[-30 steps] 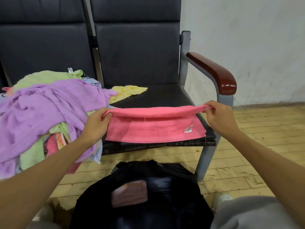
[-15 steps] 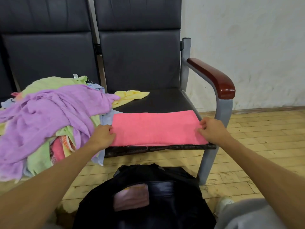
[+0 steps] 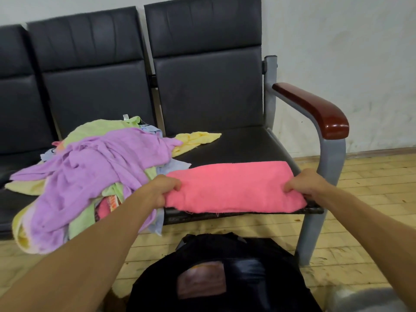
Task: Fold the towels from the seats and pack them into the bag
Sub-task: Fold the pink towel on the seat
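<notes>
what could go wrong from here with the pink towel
The pink towel, gripped at both ends by the left hand and right hand, may sag out of its fold when lifted. The towel pile overhangs the seat edge beside the left forearm and could slide onto the floor.

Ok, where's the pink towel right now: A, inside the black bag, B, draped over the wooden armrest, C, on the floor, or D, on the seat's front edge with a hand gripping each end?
D: the pink towel lies on the seat, with the left hand and right hand gripping its two ends.
</notes>
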`<action>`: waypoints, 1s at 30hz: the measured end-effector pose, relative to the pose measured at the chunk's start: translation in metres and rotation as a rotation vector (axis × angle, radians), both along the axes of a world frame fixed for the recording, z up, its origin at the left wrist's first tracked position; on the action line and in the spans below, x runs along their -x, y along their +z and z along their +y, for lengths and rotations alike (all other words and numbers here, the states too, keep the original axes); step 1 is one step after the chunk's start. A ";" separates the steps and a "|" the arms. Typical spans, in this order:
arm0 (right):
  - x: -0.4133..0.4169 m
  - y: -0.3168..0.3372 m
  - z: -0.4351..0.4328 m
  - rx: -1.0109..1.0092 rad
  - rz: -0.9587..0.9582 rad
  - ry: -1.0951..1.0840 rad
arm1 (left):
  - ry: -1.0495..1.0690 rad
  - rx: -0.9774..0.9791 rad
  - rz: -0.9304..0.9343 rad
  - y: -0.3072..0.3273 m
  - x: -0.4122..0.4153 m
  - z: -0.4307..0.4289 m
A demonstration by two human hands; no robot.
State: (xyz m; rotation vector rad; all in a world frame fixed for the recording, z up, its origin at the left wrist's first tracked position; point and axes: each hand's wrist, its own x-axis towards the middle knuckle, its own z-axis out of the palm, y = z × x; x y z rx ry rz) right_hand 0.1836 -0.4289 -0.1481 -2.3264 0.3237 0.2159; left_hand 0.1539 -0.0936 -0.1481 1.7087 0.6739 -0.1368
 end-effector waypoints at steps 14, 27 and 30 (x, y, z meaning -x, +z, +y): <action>0.012 -0.001 0.013 -0.376 0.051 0.001 | -0.023 -0.059 -0.324 0.049 -0.011 -0.061; 0.010 -0.009 0.001 -0.540 0.151 0.032 | -0.701 -0.483 -0.342 0.009 -0.008 -0.179; 0.012 -0.008 0.003 -0.573 0.150 0.038 | -0.786 -0.478 -0.337 0.002 -0.005 -0.188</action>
